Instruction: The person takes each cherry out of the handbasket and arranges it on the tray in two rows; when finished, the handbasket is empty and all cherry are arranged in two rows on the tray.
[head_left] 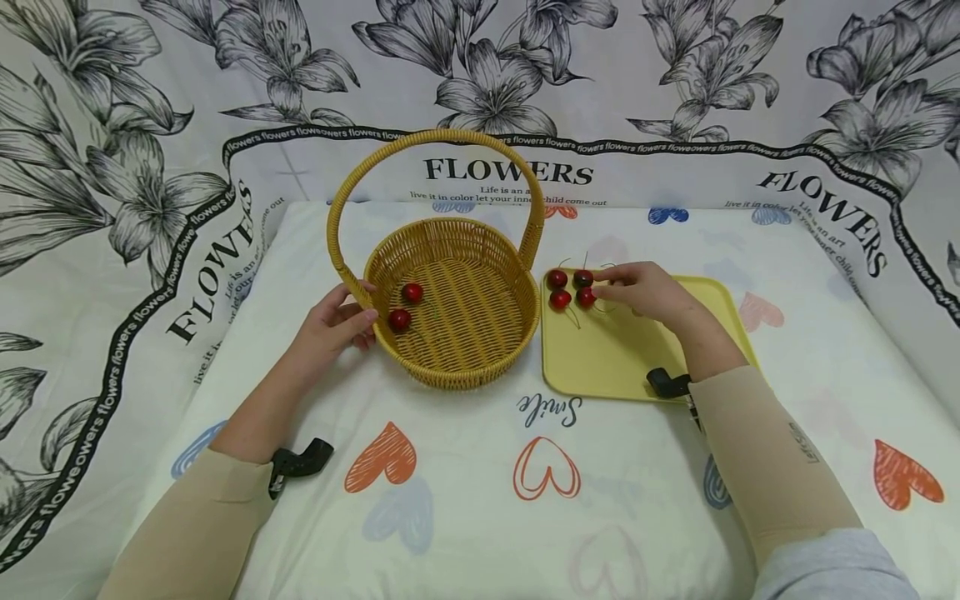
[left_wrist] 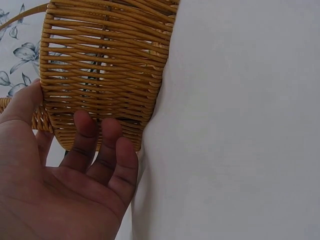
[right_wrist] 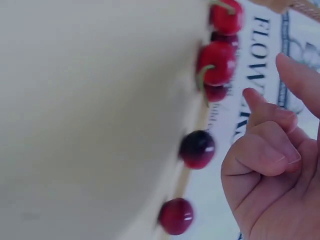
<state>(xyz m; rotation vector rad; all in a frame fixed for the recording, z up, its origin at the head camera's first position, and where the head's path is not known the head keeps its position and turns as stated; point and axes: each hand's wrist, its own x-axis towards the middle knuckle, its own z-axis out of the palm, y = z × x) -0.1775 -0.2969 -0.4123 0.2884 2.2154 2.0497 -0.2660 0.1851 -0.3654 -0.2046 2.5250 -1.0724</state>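
Note:
My left hand (head_left: 333, 321) grips the left side of a round yellow-brown wicker basket (head_left: 450, 379), thumb at the rim and fingers against the outer wall (left_wrist: 110, 65). Two red cherries, one cherry (head_left: 412, 292) behind another cherry (head_left: 400, 320), lie inside near that side. Over a yellow tray (head_left: 600, 358), my right hand (head_left: 645, 292) reaches toward several stemmed cherries (head_left: 559, 300) at the tray's far left. In the right wrist view, its thumb and index finger are apart with nothing between them, beside the cherries (right_wrist: 217, 62); the other fingers are bent.
The basket's tall arched handle (head_left: 444, 136) rises above it, close to the tray's left edge. A white cloth with hearts (head_left: 547, 468) covers the surface. Flower-printed fabric (head_left: 495, 92) stands behind.

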